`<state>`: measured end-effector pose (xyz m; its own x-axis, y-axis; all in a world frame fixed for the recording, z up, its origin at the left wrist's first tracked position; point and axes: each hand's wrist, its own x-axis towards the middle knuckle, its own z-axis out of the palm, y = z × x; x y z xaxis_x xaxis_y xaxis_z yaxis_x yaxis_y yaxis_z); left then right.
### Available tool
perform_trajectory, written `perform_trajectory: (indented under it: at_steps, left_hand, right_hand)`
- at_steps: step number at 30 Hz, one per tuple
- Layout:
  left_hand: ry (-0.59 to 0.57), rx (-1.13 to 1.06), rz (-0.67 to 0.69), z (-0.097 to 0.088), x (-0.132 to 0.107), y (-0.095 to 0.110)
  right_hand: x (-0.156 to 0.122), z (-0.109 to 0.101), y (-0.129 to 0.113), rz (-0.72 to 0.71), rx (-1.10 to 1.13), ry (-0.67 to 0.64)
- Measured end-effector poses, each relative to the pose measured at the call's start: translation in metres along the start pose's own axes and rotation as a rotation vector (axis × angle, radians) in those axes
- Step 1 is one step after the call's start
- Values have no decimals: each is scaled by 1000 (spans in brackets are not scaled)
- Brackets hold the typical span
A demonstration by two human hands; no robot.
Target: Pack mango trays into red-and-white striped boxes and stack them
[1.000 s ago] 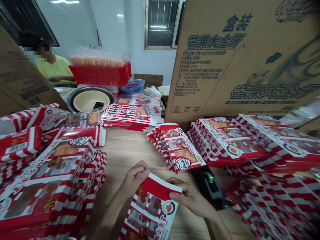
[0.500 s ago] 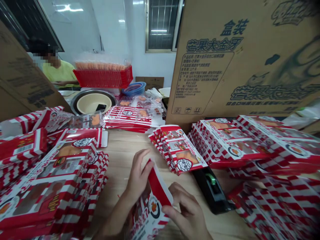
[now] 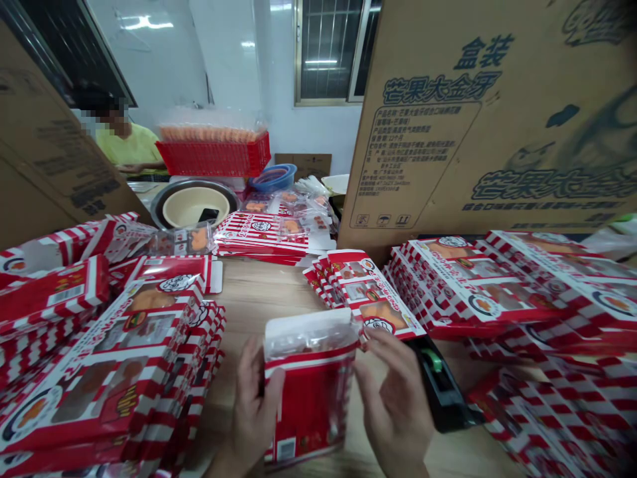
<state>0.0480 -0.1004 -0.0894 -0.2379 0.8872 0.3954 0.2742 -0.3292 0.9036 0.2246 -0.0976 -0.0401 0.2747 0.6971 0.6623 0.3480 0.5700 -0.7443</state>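
Observation:
A red-and-white cardboard box (image 3: 311, 398) stands upright in front of me, its plain red back with a barcode facing me. Its top flap is up, and clear plastic packaging (image 3: 318, 340) shows in the open mouth. My left hand (image 3: 256, 398) grips the box's left side, thumb on the red back and fingers behind. At the box's right edge is my right hand (image 3: 395, 398), slightly blurred, its thumb and fingers apart and the fingertips by the top right corner.
Stacked filled boxes stand at left (image 3: 124, 372) and right (image 3: 462, 285). A short box pile (image 3: 373, 292) lies ahead, beside a black tape dispenser (image 3: 448, 392). Flat cartons (image 3: 259, 232), a cream bowl (image 3: 196, 204) and a red basket (image 3: 213, 156) sit farther back. A co-worker (image 3: 129, 143) is behind large cardboard (image 3: 423, 133).
The box has turned upright, so its red back now faces me and its open top shows plastic inside. My left hand moved down to its side; my right hand shifted right. The view swung slightly left.

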Motion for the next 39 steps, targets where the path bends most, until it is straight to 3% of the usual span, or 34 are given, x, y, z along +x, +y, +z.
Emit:
perform_trajectory:
  at_steps: [2, 5, 8, 12, 17, 20, 23, 27, 29, 33, 39]
  left_hand:
    - [64, -27, -65, -1, 8, 5]
    - [56, -9, 10, 3, 15, 8]
    - [71, -10, 110, 15, 17, 0]
    - [20, -48, 133, 30, 21, -17]
    - [-149, -82, 155, 28, 21, -7]
    - [-178, -183, 107, 27, 17, 10]
    - [-210, -408, -56, 25, 18, 25]
    - [-496, -440, -347, 14, 31, 42]
    - [-564, -373, -371, 8, 38, 47]
    - [-571, -360, -337, 4, 42, 49]
    - [-579, -469, -389, 1, 40, 33]
  right_hand:
    - [0, -4, 7, 124, -14, 81]
    - [-5, -9, 12, 301, 69, 3]
    - [-10, -12, 17, 230, 21, -33]
    - [-11, -18, 31, 104, -40, -97]
    - [-9, -23, 32, 202, 25, -108]
    - [-9, -22, 21, 334, 164, -72]
    - [-9, -21, 12, 520, 383, -117]
    - [-8, -24, 5, 668, 479, -348]
    - [-6, -24, 2, 733, 439, -376]
    - [-5, -21, -2, 823, 475, -368]
    - [-19, -27, 6, 740, 524, -313]
